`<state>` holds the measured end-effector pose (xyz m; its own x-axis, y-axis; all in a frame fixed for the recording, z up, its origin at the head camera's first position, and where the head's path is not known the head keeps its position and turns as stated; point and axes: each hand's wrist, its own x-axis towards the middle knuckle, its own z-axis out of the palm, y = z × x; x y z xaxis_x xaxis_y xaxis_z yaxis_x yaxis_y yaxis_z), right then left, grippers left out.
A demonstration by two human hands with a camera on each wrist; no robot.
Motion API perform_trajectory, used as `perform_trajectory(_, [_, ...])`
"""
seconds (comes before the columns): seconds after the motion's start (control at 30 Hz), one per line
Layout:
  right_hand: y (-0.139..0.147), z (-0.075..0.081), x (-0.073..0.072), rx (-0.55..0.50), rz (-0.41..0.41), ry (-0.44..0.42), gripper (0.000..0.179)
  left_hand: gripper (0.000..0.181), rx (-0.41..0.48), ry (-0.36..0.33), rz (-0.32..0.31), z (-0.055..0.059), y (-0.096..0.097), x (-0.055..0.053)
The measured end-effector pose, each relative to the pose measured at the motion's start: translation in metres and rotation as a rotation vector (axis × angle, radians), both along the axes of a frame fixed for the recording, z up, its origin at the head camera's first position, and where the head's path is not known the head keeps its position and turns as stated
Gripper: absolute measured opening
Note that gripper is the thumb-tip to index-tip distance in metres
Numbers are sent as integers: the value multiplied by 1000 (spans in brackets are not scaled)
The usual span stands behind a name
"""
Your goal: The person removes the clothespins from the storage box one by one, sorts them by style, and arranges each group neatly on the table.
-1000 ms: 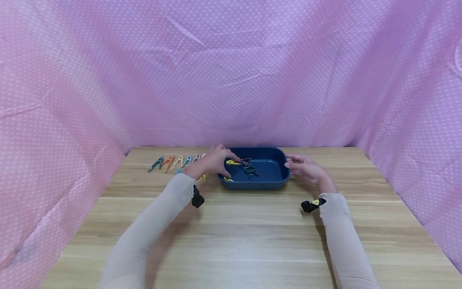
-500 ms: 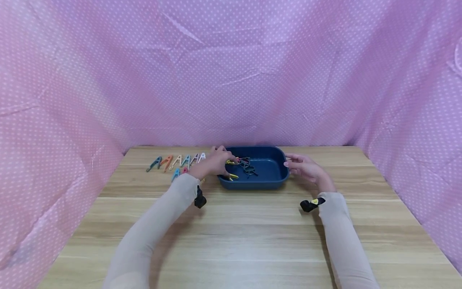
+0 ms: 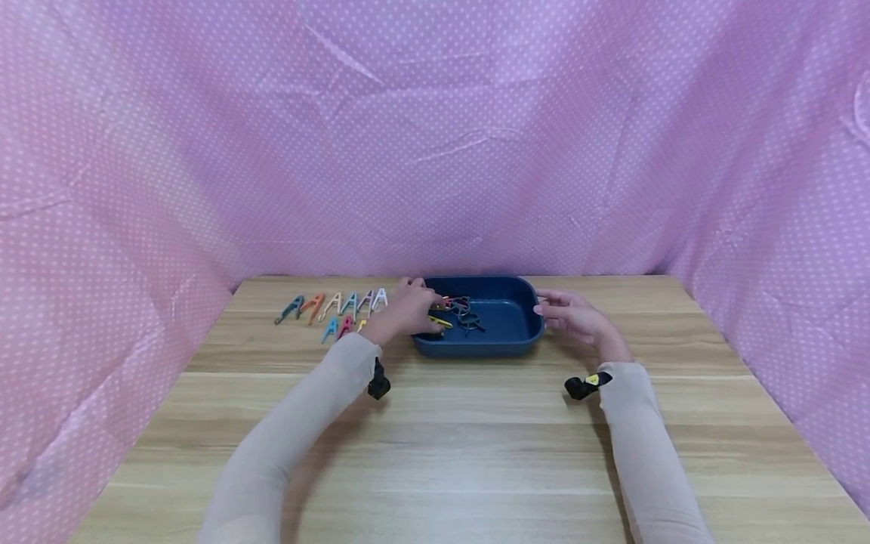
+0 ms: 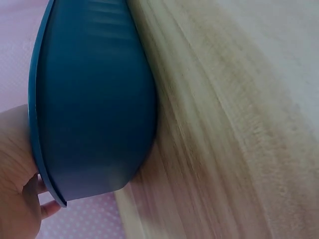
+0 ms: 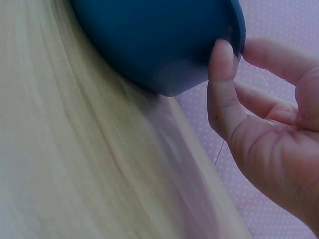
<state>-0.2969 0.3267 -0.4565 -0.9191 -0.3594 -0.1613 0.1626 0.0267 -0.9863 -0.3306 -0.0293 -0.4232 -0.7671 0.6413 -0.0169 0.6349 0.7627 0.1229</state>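
- right hand (image 3: 574, 313) pinches the right end of the blue tub (image 3: 476, 350), probably so it doesn't slide
- left hand (image 3: 409, 310) reaches over the other end, can't tell if it's gripping anything in there
- loose clips (image 3: 314, 304) sit in rows left of the tub, maybe so each one's easy to see
- tub's smooth, round-cornered, near the table's (image 3: 469, 438) back edge, with a yellow clip (image 3: 440, 322) and dark clip (image 3: 470, 322) inside

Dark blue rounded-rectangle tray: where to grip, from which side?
Probably the rim at both short ends, one hand from each outer side. The tray sits upright and that rim juts outward, giving a hold. The right hand is at the right end; small coloured clips lie inside toward the left, so grip shallow there.
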Motion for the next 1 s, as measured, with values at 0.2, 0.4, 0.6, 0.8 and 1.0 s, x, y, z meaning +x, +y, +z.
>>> perform_trajectory(0.2, [1,2,1,29,9,37,60,50,-39,-37,31,-1,1,-1])
perform_trajectory(0.4, [0,1,1,43,9,33,62,50,-91,-37,34,-1,2,1])
perform_trajectory(0.6, [-1,1,1,50,5,38,61,52,-151,-4,36,-2,5,2])
perform_trajectory(0.8, [1,0,1,71,10,42,60,55,-188,25,53,-8,6,-1])
perform_trajectory(1.0, [3,2,2,78,22,39,62,58,-156,-4,74,-13,6,-5])
